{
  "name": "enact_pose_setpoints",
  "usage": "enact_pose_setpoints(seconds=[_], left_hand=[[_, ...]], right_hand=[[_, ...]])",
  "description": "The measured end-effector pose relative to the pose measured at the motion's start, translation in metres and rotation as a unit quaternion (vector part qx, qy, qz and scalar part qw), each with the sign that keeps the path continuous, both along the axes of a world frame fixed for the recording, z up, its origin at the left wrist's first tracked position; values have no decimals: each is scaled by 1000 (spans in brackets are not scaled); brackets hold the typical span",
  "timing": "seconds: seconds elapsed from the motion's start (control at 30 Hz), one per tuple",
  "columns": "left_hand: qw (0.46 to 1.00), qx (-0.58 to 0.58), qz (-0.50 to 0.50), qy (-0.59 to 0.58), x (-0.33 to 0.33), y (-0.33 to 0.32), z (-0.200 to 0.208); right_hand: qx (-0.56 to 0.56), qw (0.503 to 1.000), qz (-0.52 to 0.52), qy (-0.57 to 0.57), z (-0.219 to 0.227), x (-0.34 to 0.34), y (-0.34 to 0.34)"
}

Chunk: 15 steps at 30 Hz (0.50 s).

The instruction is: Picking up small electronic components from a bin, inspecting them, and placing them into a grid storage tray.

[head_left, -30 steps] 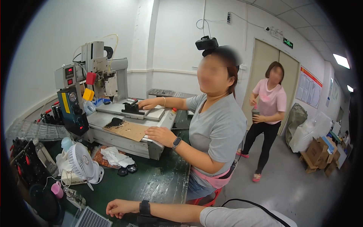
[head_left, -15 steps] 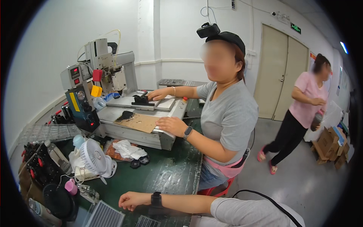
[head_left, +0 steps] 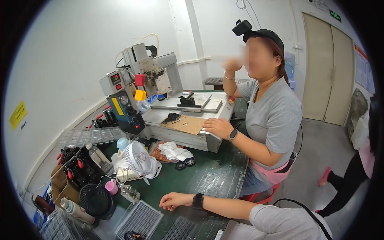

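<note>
My right hand hangs over the green tabletop, its fingers loosely bent and slightly apart, with nothing visible in them. A black band circles the wrist. Nearest to it is a pale perforated tray, just below and left. A darker grid tray lies beneath my forearm. On the pale tray's lower edge sits a small black item, too unclear to name. A clear glass jar and a pink cup stand left of my hand. My left hand is out of view.
Seated beyond my arm, a co-worker rests one hand on brown cardboard at a bench machine. A white fan, a black round fan, bottles and clamps crowd the left. Another person stands at far right.
My view has swung left, so the scene shifts rightward. The co-worker's far hand has left the machine's black fixture and risen near the face. The person in pink now shows only partly at the edge.
</note>
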<state>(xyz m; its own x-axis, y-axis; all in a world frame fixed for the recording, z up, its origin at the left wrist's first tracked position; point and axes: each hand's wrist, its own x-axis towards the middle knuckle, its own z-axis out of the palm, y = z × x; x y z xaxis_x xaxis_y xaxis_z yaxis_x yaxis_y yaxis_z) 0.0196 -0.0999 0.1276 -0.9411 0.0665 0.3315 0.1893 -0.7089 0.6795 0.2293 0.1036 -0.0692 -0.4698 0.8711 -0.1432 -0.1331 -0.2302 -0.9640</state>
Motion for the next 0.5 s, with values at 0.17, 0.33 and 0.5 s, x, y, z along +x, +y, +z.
enact_pose_setpoints(seconds=[0.17,0.33,0.5], left_hand=[[997,-21,74,8,-3,-5,10],[988,-40,149,15,-6,-9,20],[974,-58,217,18,-8,-11,28]], right_hand=[[-4,1000,-6,8,-2,0,0],[-1,1000,-3,5,0,1,-1],[-4,1000,-5,3,4,2,-2]])
